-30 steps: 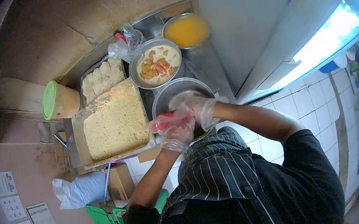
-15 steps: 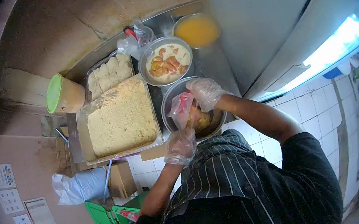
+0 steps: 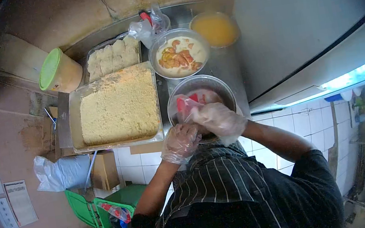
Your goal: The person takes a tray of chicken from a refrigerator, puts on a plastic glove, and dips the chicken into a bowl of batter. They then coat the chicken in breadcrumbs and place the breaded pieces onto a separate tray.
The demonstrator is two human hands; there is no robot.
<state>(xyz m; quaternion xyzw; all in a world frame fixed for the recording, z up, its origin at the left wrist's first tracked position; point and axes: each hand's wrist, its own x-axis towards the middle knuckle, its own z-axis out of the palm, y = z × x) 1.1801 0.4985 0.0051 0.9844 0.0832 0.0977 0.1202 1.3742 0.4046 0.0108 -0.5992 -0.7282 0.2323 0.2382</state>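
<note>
My left hand point(image 3: 181, 143), in a clear plastic glove, is closed on a clear plastic bag with red print point(image 3: 186, 105) at the near-left rim of a metal bowl point(image 3: 228, 90). Over the same bowl my right hand point(image 3: 219, 120), also gloved, is blurred, and its fingers are hard to make out beside the bag. What lies in the bowl is mostly hidden by both hands. Behind it stands a bowl of meat pieces in pale liquid point(image 3: 180, 54). To the left is a large tray of pale crumbs point(image 3: 117, 109).
A tray of coated pieces point(image 3: 114, 57) and a green-lidded tub point(image 3: 61, 71) stand at the back left. A bowl of orange liquid point(image 3: 215, 29) is at the back right, beside a fridge point(image 3: 301, 27). Below left are a green bin point(image 3: 83, 207) and a cardboard box point(image 3: 104, 170).
The view has shifted somewhat. My right hand has come down and nearer to my left hand over the bowl, beside the bag.
</note>
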